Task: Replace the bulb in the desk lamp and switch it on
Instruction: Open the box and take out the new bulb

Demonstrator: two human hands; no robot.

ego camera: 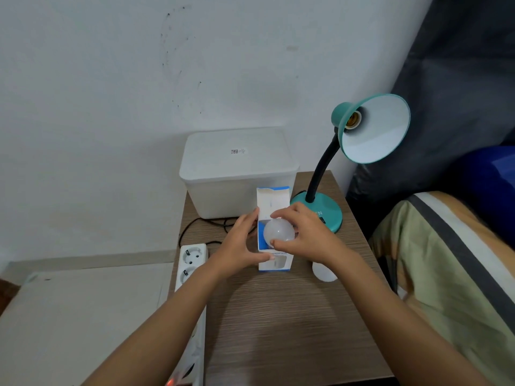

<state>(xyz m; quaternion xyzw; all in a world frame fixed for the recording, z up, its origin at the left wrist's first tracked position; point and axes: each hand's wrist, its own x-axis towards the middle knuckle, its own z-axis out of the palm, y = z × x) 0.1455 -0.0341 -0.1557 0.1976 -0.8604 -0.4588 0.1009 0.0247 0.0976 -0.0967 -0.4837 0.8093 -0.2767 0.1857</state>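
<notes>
A teal desk lamp (373, 129) stands at the back right of the wooden table (278, 316), its shade tilted toward me and its socket (353, 120) bare. A white and blue bulb box (274, 263) stands upright in the middle with its top flap open. My left hand (239, 240) grips the box's left side. My right hand (309, 232) pinches a frosted white bulb (278, 232) at the box's open top. Another white bulb (324, 273) lies on the table under my right wrist, partly hidden.
A white lidded plastic bin (237, 174) sits behind the box against the wall. A white power strip (191, 274) runs along the table's left edge, with a black cord (200, 224) looping beside it. A striped bed cover (451, 260) borders the table on the right.
</notes>
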